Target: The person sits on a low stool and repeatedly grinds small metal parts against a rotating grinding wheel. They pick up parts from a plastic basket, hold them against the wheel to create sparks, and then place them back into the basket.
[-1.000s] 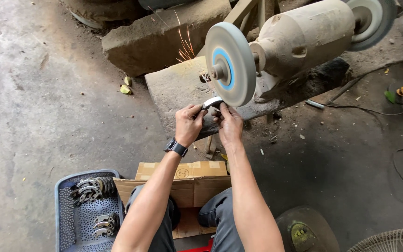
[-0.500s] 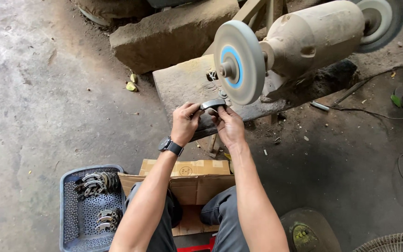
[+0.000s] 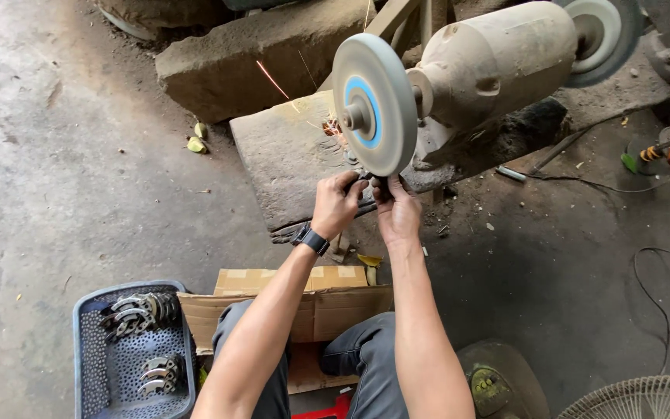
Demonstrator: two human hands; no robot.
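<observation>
At the lower rim of the grinding wheel (image 3: 374, 105), seen from the head camera, both hands press a small dark metal part (image 3: 367, 183) up against the spinning grey disc with its blue centre. Sparks (image 3: 273, 80) streak away up and to the left over the stone slab (image 3: 284, 155), so the grinding looks to be under way right now, not finished. How much of this piece is already ground cannot be told, since the fingers hide most of it.

Down in the blue perforated basket (image 3: 91, 365) beside the person's left knee lie two clusters of similar curved metal parts (image 3: 139, 313); whether those are done or waiting cannot be told from here. An open cardboard box (image 3: 327, 306) sits between the legs and the slab.

Now the fingers. Those of the left hand (image 3: 336, 206), the one with a dark watch (image 3: 311, 239) at its wrist, are curled tight around the near end of the part. Those of the right hand (image 3: 398, 213) are likewise closed, pinching the part from the other side, thumbs nearly meeting just under the wheel. Behind the wheel the dusty motor housing (image 3: 498, 66) carries a second wheel (image 3: 602, 35) at its far end.
</observation>
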